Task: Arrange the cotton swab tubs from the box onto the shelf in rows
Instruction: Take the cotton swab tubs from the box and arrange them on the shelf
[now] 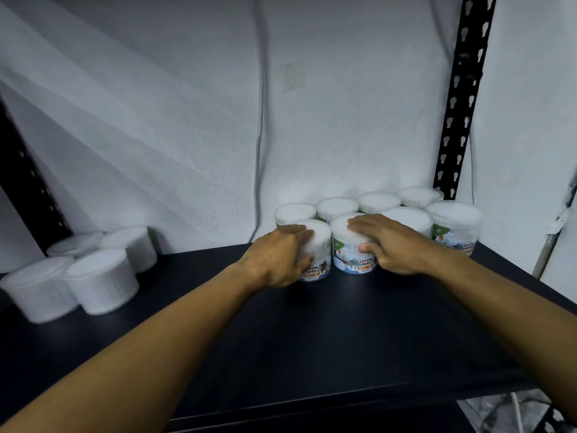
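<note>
Cotton swab tubs are set out on a dark shelf (312, 339) that is backed by a pale wall (187, 120), with a black slotted upright (462, 98) seen at the right rear corner and another dark upright (22, 170) at the left. A thin cable (260, 126) is seen running down the wall to the shelf.

Two rows are formed at the right rear of the shelf. The back row (359, 204) is made up of four tubs placed against the wall, side by side. The front row is made up of four tubs just in front of it, the rightmost tub (454, 226) showing a printed label.

A separate cluster of four plain tubs (81, 267) is stood at the left of the shelf, well apart from the rows.

Both bare forearms are stretched across the shelf toward the front row. The left tub (315, 248) of that row is grasped by the left hand (278, 257), whose fingers are laid over the lid while the thumb is curled against the side wall. The neighbouring tub (352, 248), labelled "COTTON BUDS", is grasped by the right hand (390, 245) in the same manner, fingers over the lid and thumb pressed on the side. The two held tubs are stood upright on the shelf, just beside each other.
</note>
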